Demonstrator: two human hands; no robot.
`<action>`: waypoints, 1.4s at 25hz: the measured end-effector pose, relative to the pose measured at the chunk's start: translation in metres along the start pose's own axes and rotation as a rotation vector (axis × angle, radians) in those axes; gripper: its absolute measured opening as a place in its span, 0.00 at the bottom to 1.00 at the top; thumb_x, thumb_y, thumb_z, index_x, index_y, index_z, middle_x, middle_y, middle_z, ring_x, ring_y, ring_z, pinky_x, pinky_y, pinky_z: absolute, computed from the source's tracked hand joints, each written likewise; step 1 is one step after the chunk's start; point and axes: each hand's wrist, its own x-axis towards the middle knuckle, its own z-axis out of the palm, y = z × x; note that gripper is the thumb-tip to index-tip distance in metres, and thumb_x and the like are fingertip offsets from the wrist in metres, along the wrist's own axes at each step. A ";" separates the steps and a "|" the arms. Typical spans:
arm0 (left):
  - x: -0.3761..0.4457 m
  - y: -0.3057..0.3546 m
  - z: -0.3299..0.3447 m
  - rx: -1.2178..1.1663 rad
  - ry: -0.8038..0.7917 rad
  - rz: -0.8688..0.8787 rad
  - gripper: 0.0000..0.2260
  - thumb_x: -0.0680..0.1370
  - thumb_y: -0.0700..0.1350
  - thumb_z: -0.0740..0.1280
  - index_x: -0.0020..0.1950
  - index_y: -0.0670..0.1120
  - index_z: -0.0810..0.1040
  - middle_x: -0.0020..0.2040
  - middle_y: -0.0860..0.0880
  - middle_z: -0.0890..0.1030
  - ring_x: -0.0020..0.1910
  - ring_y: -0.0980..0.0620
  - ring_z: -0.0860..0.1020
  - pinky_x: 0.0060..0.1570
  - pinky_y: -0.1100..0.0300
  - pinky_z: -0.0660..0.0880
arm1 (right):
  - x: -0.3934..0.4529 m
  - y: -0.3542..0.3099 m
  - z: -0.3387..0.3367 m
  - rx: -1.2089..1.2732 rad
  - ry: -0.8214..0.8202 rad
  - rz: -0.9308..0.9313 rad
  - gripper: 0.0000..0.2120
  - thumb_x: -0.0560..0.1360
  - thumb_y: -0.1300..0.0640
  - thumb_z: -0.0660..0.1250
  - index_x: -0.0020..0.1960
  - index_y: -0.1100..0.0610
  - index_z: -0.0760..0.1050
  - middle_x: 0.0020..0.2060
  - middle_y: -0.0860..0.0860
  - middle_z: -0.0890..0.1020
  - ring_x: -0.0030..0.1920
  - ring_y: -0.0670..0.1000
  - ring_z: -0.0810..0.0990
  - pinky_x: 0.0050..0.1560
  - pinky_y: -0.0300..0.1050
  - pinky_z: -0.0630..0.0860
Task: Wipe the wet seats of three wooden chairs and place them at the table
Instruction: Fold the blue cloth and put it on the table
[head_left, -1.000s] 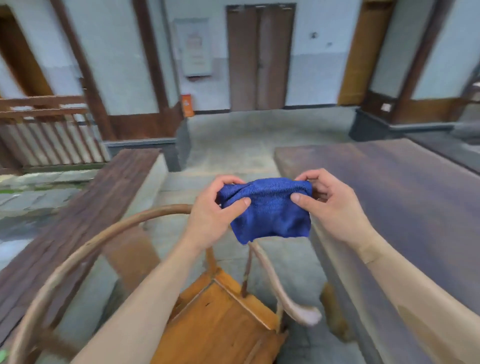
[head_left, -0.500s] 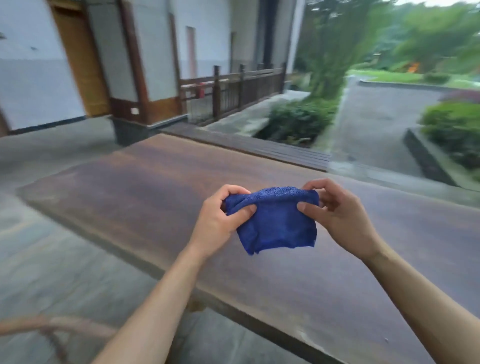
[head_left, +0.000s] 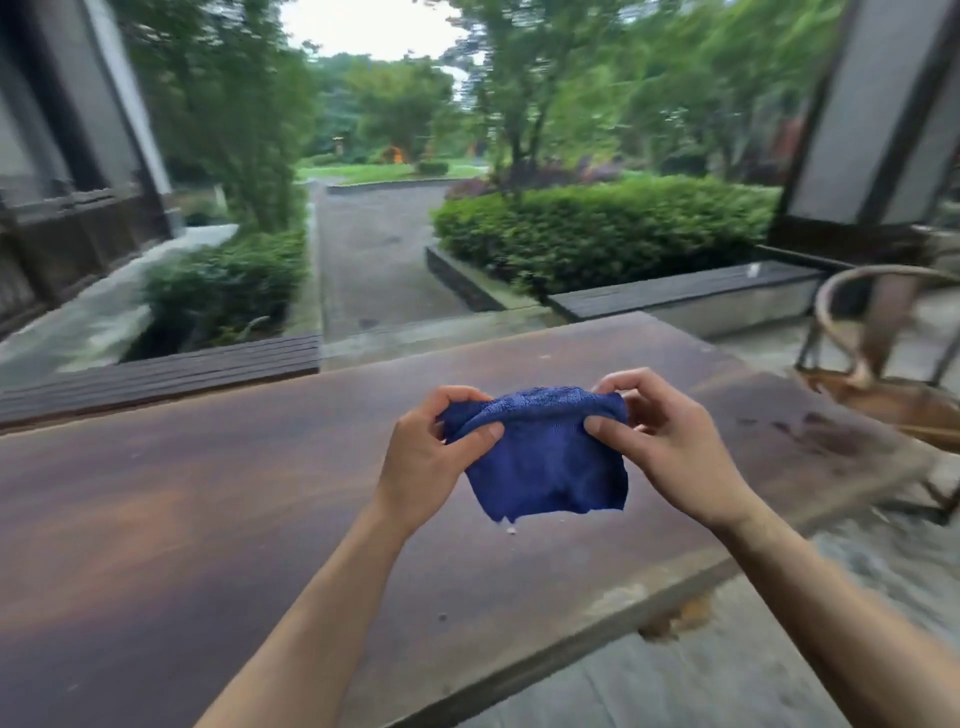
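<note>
Left hand (head_left: 426, 457) and right hand (head_left: 660, 441) each pinched a top corner of the blue cloth (head_left: 545, 467), which hung between them above the dark wooden table (head_left: 208, 519). A wooden chair (head_left: 883, 358), blurred, possibly wet, stood well right of the right hand.

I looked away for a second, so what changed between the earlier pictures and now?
The view swung right, from the doors to the garden; another chair appeared at the table's far right. Unchanged: left hand and right hand pinch the blue cloth.
</note>
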 end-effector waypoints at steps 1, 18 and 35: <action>0.008 0.002 0.029 -0.020 -0.048 0.008 0.13 0.73 0.35 0.75 0.50 0.52 0.81 0.44 0.58 0.85 0.42 0.57 0.82 0.43 0.65 0.78 | -0.006 0.007 -0.026 -0.018 0.047 0.019 0.14 0.74 0.63 0.74 0.49 0.44 0.78 0.41 0.51 0.85 0.43 0.61 0.80 0.44 0.56 0.77; 0.129 -0.034 0.324 -0.242 -0.617 0.098 0.13 0.74 0.34 0.74 0.53 0.48 0.81 0.48 0.55 0.85 0.46 0.57 0.82 0.45 0.65 0.77 | -0.035 0.118 -0.237 -0.289 0.584 0.235 0.13 0.74 0.60 0.74 0.50 0.43 0.78 0.42 0.51 0.84 0.43 0.55 0.81 0.42 0.49 0.78; 0.255 -0.073 0.531 -0.416 -0.895 0.150 0.13 0.74 0.35 0.75 0.55 0.49 0.82 0.49 0.57 0.84 0.48 0.57 0.82 0.49 0.62 0.79 | 0.027 0.212 -0.355 -0.504 0.877 0.344 0.19 0.74 0.61 0.75 0.48 0.37 0.77 0.42 0.45 0.85 0.40 0.51 0.82 0.41 0.42 0.77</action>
